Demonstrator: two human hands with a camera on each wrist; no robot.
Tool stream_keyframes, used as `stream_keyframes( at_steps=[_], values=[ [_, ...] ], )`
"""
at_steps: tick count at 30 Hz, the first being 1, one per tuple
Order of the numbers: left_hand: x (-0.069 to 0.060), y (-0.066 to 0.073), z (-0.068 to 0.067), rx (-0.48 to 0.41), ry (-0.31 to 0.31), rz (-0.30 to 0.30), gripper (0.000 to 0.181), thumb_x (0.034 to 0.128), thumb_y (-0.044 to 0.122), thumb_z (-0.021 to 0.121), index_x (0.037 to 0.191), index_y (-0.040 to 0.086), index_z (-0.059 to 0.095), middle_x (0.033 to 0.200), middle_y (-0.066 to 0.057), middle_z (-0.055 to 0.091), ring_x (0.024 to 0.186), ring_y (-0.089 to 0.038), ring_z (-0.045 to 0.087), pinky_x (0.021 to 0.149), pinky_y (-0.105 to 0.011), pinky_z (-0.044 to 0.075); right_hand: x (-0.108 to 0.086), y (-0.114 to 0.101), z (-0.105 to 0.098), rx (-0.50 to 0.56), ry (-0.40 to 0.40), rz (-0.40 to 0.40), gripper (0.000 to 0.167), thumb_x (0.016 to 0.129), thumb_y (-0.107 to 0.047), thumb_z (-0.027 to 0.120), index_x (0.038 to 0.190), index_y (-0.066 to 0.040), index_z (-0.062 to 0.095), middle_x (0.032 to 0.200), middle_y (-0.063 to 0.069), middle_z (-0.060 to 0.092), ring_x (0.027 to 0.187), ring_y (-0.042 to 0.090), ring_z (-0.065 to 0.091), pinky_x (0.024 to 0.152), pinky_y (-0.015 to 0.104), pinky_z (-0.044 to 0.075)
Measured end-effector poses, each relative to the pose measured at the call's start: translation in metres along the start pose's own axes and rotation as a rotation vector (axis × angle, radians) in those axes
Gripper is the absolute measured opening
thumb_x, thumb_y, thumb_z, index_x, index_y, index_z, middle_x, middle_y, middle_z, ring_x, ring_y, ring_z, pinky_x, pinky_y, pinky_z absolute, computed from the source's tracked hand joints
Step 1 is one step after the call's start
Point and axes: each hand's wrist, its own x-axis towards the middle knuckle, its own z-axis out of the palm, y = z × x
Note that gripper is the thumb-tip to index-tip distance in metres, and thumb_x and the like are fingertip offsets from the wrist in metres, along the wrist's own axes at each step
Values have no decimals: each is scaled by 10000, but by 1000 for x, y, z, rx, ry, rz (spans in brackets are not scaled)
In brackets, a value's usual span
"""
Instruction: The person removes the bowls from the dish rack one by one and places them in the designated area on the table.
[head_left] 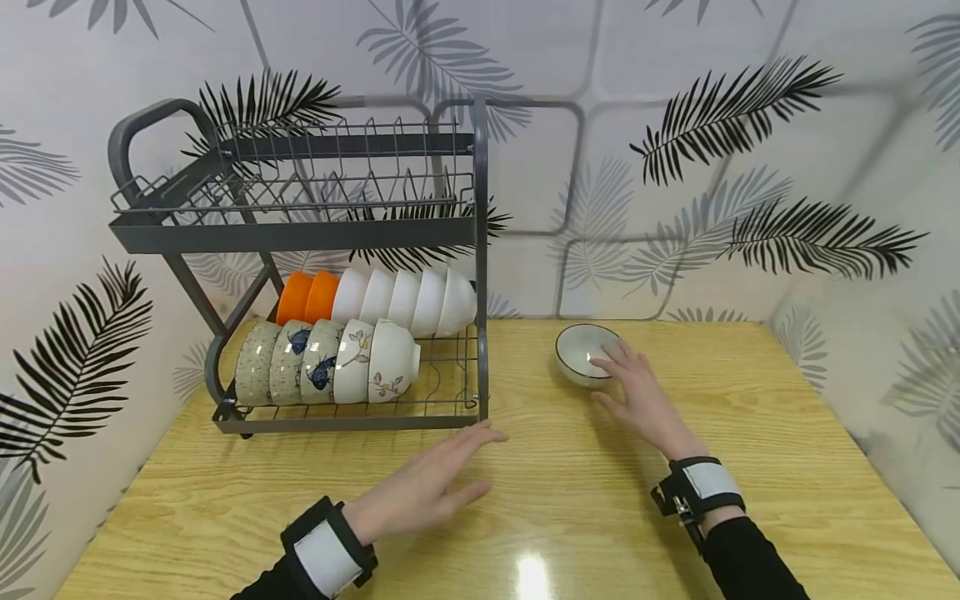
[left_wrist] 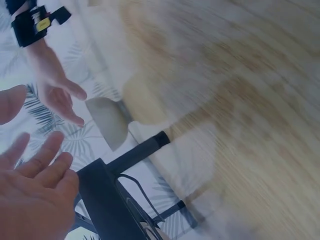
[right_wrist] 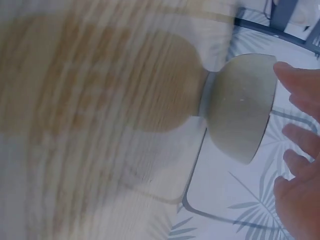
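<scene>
A light bowl with a dark rim (head_left: 579, 357) stands upright on the table near the wall. My right hand (head_left: 643, 402) is at the bowl's right side, fingers extended over its rim; whether they touch it I cannot tell. In the right wrist view the bowl (right_wrist: 242, 105) is seen from the side, with the hand (right_wrist: 302, 165) close to its rim. My left hand (head_left: 427, 485) hovers with fingers extended in front of the rack's right corner, holding nothing. The left wrist view shows that hand (left_wrist: 37, 195) and the bowl (left_wrist: 109, 122) beyond it.
A dark two-tier dish rack (head_left: 345, 423) stands at the left. Its lower tier holds a back row of orange and white bowls (head_left: 405, 302) and a front row of patterned bowls (head_left: 322, 362); the upper tier has bare wires. A patterned wall rises behind the wooden table (head_left: 750, 433).
</scene>
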Motion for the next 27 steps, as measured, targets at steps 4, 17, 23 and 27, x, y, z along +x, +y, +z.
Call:
stream_keyframes(
  at_steps=[4, 17, 23, 27],
  values=[
    [1, 2, -2, -145, 16, -58, 644, 1008, 220, 609, 1561, 177, 281, 1579, -60, 434, 1467, -272, 416, 1206, -533, 358, -5, -2, -4, 56, 10, 41, 576, 841, -7, 760, 1370, 70, 544, 1557, 349, 338, 1488, 550, 200, 1218, 701, 142],
    [4, 11, -10, -559, 170, -77, 556, 1008, 165, 607, 1494, 72, 352, 1458, -170, 559, 1452, -397, 407, 1197, -687, 248, -23, -9, -10, 290, 26, 168, 666, 897, -52, 724, 1482, 41, 421, 1663, 272, 139, 1535, 502, 109, 1204, 710, 162],
    [3, 15, -18, -493, 376, -62, 434, 1008, 142, 601, 1406, 31, 470, 1340, -160, 647, 1300, -349, 566, 1154, -631, 350, -30, -12, -10, 313, 61, 173, 670, 914, -76, 713, 1499, 20, 402, 1669, 260, 133, 1534, 501, 117, 1199, 717, 162],
    [0, 15, -24, -353, 557, -75, 385, 982, 113, 633, 1349, 39, 541, 1298, -138, 660, 1266, -318, 585, 1111, -559, 417, -34, -15, -11, 311, 68, 169, 674, 923, -85, 708, 1506, 21, 387, 1669, 257, 136, 1529, 509, 128, 1191, 726, 167]
  ],
)
